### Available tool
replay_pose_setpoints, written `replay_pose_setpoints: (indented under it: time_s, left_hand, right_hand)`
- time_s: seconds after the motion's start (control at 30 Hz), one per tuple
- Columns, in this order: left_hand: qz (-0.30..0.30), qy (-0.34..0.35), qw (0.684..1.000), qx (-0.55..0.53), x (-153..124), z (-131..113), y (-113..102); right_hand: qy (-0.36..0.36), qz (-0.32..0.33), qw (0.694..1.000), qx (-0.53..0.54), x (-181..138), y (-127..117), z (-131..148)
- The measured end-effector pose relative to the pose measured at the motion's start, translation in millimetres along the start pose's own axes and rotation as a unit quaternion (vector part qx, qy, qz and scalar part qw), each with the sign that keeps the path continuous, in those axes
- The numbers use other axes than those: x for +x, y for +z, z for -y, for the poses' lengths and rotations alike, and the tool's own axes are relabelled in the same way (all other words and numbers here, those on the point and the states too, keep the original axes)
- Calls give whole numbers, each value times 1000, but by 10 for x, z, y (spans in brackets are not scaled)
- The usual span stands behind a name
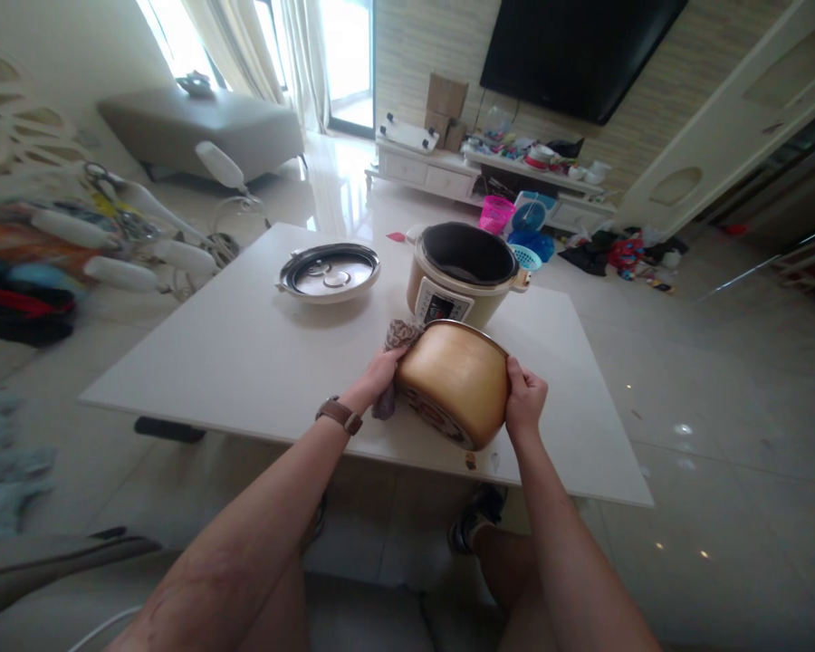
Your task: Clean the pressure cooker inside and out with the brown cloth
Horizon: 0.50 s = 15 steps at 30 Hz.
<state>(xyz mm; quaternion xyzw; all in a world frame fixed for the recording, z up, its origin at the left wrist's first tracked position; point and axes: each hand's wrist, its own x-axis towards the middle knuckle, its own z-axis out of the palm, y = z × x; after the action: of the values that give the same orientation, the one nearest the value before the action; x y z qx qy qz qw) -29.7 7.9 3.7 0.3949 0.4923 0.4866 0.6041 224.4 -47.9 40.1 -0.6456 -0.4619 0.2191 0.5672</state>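
A gold-coloured inner pot [458, 376] is tilted between my hands, its underside turned partly toward me. My left hand [381, 373] is closed around a patterned cloth [402, 333] and presses against the pot's left side. At the right side, my right hand [526, 394] grips the pot near its rim, thumb up. Just behind the pot stands the beige electric pressure cooker [417, 276], open at the top with a dark interior and a control panel in front. Its detached lid [332, 273] lies upside down to the left on the white table.
The white table [244, 353] has its near edge just in front of my knees. A small brown object [471, 460] lies near that edge. Beyond are a pink basket [495, 214], a TV cabinet [441, 177] and a grey bench [204, 131]. A white lamp [221, 165] stands at left.
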Motion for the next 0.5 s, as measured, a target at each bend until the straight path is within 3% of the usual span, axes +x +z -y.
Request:
replay_pose_setpoints:
  time_s: [0.07,0.13,0.23,0.4,0.5]
  left_hand:
    - [-7,-36,999,-2,18,77,-18]
    - [-18,-29,999,-4,11,91,-23]
    - [-18,45,999,-7,-53,-24,-18]
    - [62,215,972,66,-193,-301,-38]
    - [59,212,972,81,-175,-318,-62]
  right_hand:
    - [-1,3,1000,-8,5,-11,-13]
    - [-2,8,1000,-14,7,-19,-14]
    - [-3,16,1000,-14,-3,-14,-7]
    - [2,12,1000,-4,-42,46,-1]
    - [8,10,1000,0,-57,83,7]
